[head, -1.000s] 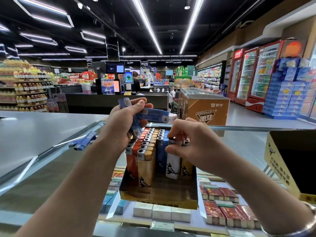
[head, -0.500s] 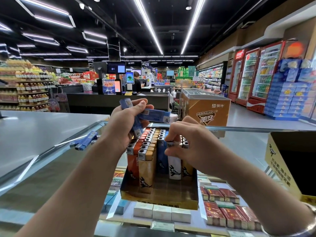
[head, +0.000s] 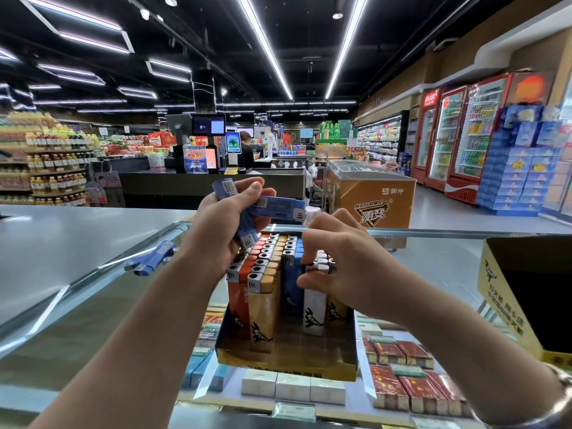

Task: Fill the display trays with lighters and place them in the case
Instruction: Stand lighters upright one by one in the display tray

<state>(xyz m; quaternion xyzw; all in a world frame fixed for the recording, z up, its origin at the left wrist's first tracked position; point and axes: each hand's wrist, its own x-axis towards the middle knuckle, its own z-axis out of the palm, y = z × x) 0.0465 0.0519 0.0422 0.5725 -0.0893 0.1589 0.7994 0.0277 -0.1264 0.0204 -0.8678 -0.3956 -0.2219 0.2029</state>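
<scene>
On glass: two blue lighters (head: 151,258).

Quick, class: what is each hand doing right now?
Left hand: holds several blue lighters.
Right hand: fingers pinch the top of a white lighter in the tray.

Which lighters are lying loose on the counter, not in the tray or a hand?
The blue pair left of the left hand, flat on the glass; the others stand in the tray or are held.

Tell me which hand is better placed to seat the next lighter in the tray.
Probably the right hand: its fingertips already sit on the white lighters in the display tray. The left hand only holds spare blue lighters above.
</scene>
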